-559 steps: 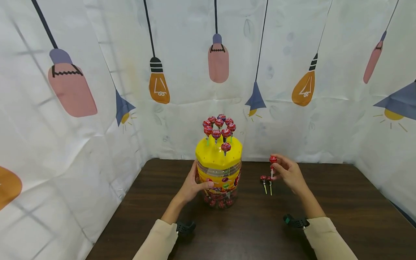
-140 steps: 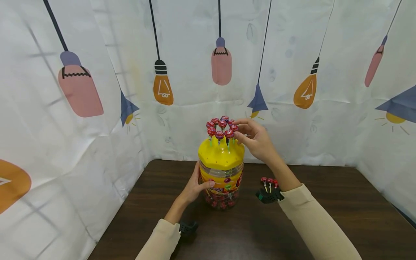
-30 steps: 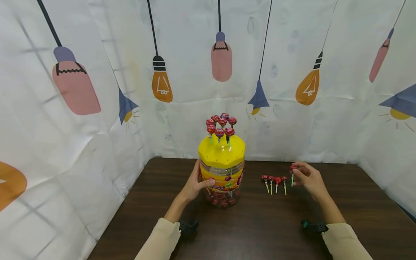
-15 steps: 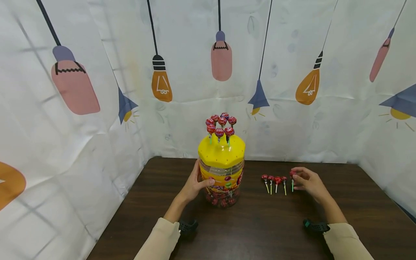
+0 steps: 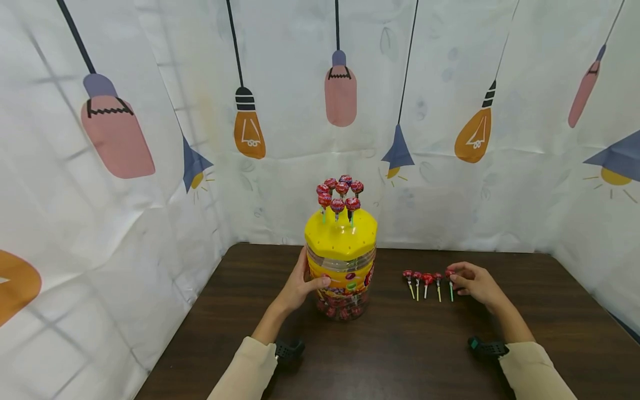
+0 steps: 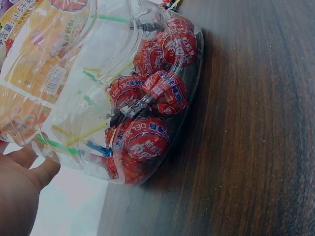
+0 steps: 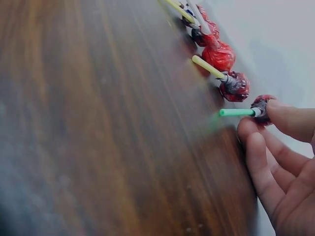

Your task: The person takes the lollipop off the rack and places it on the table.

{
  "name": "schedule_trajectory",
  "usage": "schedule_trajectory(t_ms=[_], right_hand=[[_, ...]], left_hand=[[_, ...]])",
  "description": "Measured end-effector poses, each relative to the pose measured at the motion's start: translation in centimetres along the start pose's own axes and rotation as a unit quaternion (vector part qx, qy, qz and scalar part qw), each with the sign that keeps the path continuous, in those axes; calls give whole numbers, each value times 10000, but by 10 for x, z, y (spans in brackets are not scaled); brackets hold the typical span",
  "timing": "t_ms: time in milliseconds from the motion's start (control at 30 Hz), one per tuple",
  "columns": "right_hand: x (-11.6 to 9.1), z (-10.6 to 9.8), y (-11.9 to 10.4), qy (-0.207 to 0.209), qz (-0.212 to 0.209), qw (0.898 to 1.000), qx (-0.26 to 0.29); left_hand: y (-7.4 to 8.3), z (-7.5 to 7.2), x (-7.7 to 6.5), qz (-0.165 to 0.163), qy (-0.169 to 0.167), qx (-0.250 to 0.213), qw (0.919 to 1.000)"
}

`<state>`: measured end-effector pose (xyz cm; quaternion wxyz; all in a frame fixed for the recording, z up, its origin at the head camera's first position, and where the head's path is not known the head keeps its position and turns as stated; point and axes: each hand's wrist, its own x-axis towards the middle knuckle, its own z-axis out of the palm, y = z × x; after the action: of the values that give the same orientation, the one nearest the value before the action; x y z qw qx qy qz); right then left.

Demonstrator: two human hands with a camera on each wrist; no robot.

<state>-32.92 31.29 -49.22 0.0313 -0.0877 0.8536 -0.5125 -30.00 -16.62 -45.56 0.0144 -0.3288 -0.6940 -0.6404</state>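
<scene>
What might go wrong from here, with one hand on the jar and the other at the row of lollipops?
The right hand pinches a green-stick lollipop close to its yellow-stick neighbour, so it might nudge that one askew. Once released, its round head could roll on the table. If the left hand tips the jar, the lollipops standing in its lid may shift.

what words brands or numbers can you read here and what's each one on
"1.5千克", on the jar label in the left wrist view
"DEL", on the wrapper of a lollipop inside the jar; the rest of that wrapper I can't read surely
Too small or blurred: any digits at the barcode, the jar label in the head view, and the row of lollipops on the table
</scene>
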Motion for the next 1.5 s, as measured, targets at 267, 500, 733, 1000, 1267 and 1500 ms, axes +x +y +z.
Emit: schedule_trajectory(t_ms=[267,500,733,1000,1267,1500], right_hand=[[0,0,0,-91,120,9997,-197],[3,1,0,-33,232,9993,-279],[2,0,-3,-112,285,9992,-267],[-5,-7,-7,-344,180,9991,-193],[-8,-17,-19,-236,98,9986,-462],[-10,-18,-53,-43,-426,9976,-543]], left_hand=[[-1,-1,0,62,-5,63,10000],[0,-1,0,-8,-1,52,10000],[0,-1,-1,-22,4,68,10000],[-1,0,-1,61,-4,75,10000],[-1,0,-2,30,11,78,10000],[-1,0,0,35,2,53,10000]])
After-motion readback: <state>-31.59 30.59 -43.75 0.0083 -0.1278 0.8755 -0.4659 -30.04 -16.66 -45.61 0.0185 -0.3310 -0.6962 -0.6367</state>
